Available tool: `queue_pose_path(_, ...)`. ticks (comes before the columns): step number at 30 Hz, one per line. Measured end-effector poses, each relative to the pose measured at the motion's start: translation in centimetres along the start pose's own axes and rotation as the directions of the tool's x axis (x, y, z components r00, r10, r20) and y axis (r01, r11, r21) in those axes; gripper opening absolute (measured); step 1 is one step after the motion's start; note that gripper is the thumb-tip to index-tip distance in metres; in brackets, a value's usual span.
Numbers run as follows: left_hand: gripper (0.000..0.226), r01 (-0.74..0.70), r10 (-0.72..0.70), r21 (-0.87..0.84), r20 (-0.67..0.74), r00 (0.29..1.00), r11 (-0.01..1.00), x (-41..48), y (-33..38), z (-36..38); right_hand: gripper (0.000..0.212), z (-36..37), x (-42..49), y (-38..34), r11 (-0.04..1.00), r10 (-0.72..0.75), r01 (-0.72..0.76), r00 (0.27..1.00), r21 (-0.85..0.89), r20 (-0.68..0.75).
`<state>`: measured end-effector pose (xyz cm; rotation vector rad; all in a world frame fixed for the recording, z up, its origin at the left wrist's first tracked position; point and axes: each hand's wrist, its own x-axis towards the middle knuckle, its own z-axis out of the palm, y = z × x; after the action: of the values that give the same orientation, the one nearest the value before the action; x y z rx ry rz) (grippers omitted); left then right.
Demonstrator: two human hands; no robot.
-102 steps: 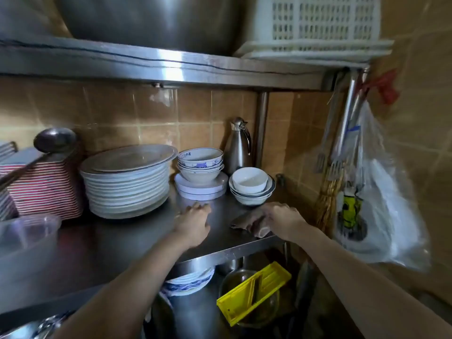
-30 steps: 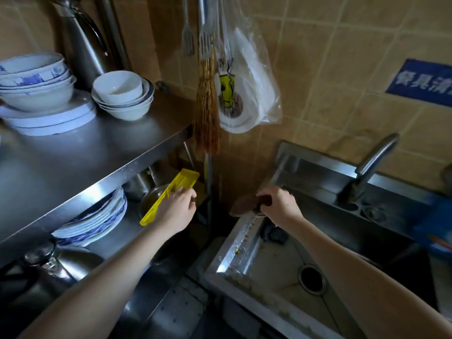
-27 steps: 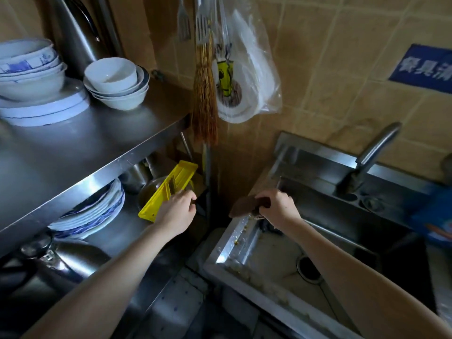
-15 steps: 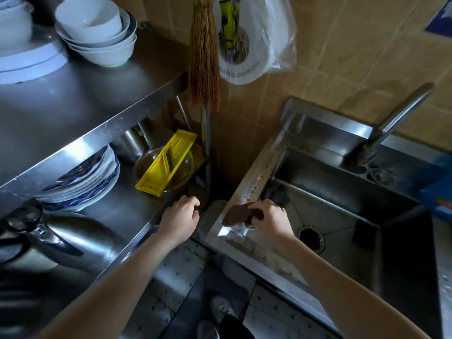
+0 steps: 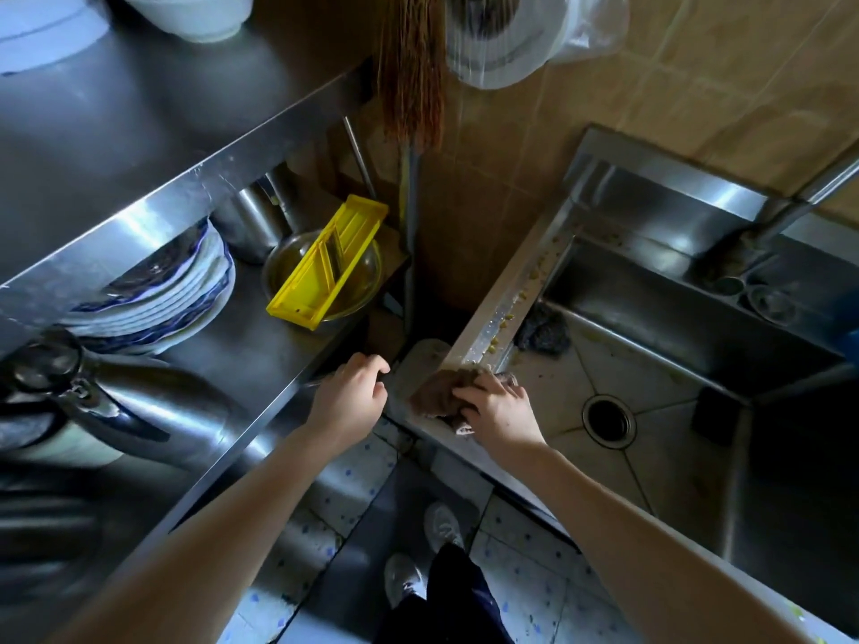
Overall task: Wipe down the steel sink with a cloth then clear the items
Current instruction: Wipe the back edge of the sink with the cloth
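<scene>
The steel sink [image 5: 660, 439] fills the right side, its basin stained around a round drain [image 5: 608, 418]. Yellowish food crumbs lie along its left rim [image 5: 516, 295]. My right hand [image 5: 499, 411] presses a brown cloth [image 5: 439, 395] onto the near left corner of that rim, fingers curled over the cloth. A dark scouring pad [image 5: 544, 330] sits in the basin's left corner, and a dark block [image 5: 711, 413] leans at the right of the basin. My left hand [image 5: 351, 399] rests, fingers curled, on the corner edge of the lower steel shelf [image 5: 241, 364].
The lower shelf carries a yellow slicer [image 5: 327, 267] across a metal bowl, stacked blue-rimmed plates [image 5: 158, 299] and a steel kettle [image 5: 107, 406]. A straw brush [image 5: 413, 72] and a plastic bag [image 5: 516, 34] hang above the gap. The faucet [image 5: 781, 211] stands behind the basin.
My view turned from the upper shelf down to the sink. My right hand carried the cloth to the sink's left rim and slid it toward the near corner; my left hand dropped to the lower shelf edge.
</scene>
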<state>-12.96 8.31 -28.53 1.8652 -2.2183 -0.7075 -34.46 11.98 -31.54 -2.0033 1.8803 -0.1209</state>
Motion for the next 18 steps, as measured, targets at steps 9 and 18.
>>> queue_pose_path(9, 0.027, -0.002, 0.001, -0.039, -0.024, 1.000, 0.999, 0.8, 0.7, 0.8, 0.036, -0.1, 1.3, 1.1, 0.998, -0.033, 0.035, 0.999, 0.050, -0.035)
queue_pose_path(18, 0.025, 0.044, -0.045, -0.097, -0.012, 0.999, 0.994, 2.8, 1.8, 0.7, 0.034, -2.1, 5.2, 3.9, 0.996, -0.030, 0.037, 0.997, 0.083, -0.075)
